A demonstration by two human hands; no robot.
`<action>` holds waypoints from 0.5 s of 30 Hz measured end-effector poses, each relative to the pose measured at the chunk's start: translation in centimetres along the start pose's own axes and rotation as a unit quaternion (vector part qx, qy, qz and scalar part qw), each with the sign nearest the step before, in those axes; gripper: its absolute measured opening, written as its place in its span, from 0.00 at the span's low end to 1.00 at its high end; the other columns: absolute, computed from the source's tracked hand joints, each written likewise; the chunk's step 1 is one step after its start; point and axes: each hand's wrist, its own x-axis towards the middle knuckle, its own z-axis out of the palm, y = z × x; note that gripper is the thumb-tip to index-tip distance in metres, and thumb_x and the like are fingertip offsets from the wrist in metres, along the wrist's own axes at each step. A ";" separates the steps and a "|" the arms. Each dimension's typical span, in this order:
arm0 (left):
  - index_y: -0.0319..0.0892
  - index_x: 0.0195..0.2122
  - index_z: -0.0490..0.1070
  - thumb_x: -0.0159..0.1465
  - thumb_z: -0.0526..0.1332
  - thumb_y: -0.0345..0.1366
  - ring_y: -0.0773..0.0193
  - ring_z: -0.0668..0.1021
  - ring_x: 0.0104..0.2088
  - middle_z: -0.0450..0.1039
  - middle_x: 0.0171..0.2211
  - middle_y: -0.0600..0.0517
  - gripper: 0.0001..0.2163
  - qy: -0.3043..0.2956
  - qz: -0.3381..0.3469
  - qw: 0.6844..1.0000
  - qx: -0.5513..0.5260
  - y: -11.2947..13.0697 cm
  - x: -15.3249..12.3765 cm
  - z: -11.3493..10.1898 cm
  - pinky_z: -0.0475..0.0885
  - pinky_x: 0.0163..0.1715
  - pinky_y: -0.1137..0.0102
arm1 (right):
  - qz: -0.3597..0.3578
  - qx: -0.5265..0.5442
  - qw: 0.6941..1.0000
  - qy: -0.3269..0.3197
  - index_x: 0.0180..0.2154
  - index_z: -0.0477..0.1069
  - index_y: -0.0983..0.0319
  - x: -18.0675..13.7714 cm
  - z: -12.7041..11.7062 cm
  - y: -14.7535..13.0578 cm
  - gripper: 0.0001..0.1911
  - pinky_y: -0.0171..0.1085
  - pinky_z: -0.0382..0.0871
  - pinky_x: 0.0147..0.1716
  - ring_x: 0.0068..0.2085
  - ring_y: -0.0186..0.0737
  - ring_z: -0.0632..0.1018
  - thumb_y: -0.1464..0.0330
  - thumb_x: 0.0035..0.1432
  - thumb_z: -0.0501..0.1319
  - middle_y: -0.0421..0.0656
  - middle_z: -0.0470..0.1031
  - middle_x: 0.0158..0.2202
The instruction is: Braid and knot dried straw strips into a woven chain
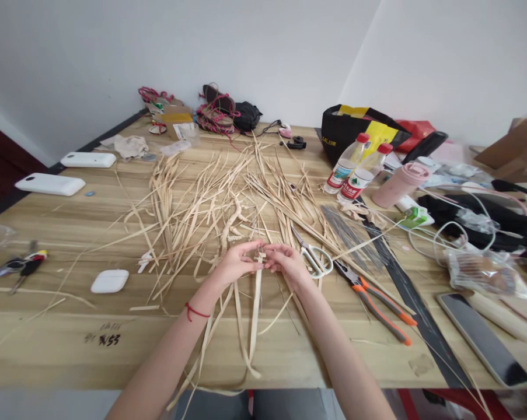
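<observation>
- Straw-coloured, flat leaf strips (255,303) are the work in hand; both hands meet over them near the middle of the wooden desk (62,344), and the strips trail from the fingers towards 6 o'clock, over the near edge.
- Left hand (236,263) has its grip pinched together on the top of the strips, thumb and fingertips closed on the small woven start (260,255).
- Right hand (289,263) meets it from 3 o'clock, its grip likewise clamped on the same woven start, fingers curled in.
- Judging by the way they bow and curl, the strips look very light, thin and springy: stiff along their length, easy to fold across, and likely to split or crease if bent sharply.
- A hold close to the woven point, flat between thumb and finger, seems best; gripped farther down, the loose tails would flop and twist.
- Loose straw (210,198) lies fanned out at 12 o'clock of the hands.
- White-handled scissors (312,255) lie just beside the right hand at 2 o'clock, and orange-handled pliers (372,300) lie at 4 o'clock.
- An earbud case (110,281) sits well apart at 9 o'clock, and two bottles (353,169) stand at 1 o'clock.
</observation>
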 end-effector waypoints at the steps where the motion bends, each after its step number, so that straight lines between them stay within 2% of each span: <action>1: 0.46 0.52 0.67 0.47 0.69 0.27 0.76 0.73 0.24 0.60 0.58 0.44 0.29 0.000 -0.003 1.000 0.002 0.1 0.0 0.0 0.74 0.27 0.74 | 0.001 -0.003 1.000 0.001 0.32 0.74 0.63 0.0 0.0 -0.1 0.14 0.29 0.66 0.19 0.21 0.32 0.75 0.63 0.41 0.68 0.40 0.76 0.21; 8: 0.45 0.53 0.65 0.48 0.68 0.26 0.75 0.72 0.24 0.61 0.57 0.44 0.30 -0.003 -0.013 1.000 0.005 0.4 -0.1 0.3 0.73 0.27 0.74 | -0.011 -0.065 0.998 0.005 0.26 0.72 0.64 0.0 0.1 0.2 0.14 0.27 0.64 0.16 0.17 0.29 0.71 0.63 0.39 0.69 0.38 0.72 0.16; 11: 0.45 0.53 0.65 0.48 0.68 0.25 0.77 0.71 0.23 0.61 0.57 0.44 0.30 -0.002 -0.011 1.000 0.005 0.2 -0.1 0.3 0.73 0.27 0.75 | -0.012 -0.061 0.998 0.003 0.24 0.72 0.64 0.0 0.1 0.4 0.13 0.27 0.63 0.17 0.17 0.28 0.71 0.63 0.39 0.69 0.38 0.72 0.16; 15: 0.45 0.54 0.64 0.48 0.67 0.26 0.76 0.72 0.24 0.61 0.57 0.44 0.30 -0.017 -0.008 1.000 0.006 0.0 0.0 0.3 0.72 0.29 0.73 | -0.020 -0.034 0.999 0.013 0.25 0.72 0.64 0.2 -0.1 0.6 0.12 0.27 0.63 0.17 0.17 0.27 0.71 0.65 0.37 0.70 0.38 0.73 0.16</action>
